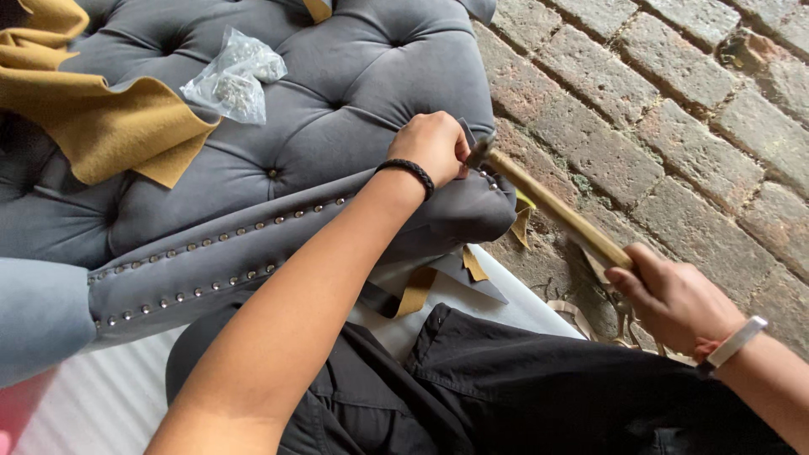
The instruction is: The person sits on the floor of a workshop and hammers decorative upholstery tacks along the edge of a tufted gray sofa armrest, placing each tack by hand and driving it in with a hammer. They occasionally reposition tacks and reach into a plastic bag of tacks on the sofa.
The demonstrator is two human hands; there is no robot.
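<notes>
A grey tufted upholstered seat (337, 93) lies in front of me, its side band (253, 244) lined with two rows of metal studs. My left hand (434, 147) pinches something small, likely a stud, against the corner of the grey fabric; the item itself is hidden by my fingers. My right hand (670, 295) grips the wooden handle of a small hammer (548, 206). The hammer's metal head (480, 152) sits right beside my left fingertips at the seat's corner.
A clear plastic bag of small metal parts (236, 76) rests on the cushion. Mustard-yellow fabric (93, 109) drapes over the upper left. Brick paving (657, 109) lies to the right, with yellow scraps (522, 219) and scissors (624, 320) under the hammer handle. White sheet (101, 396) below.
</notes>
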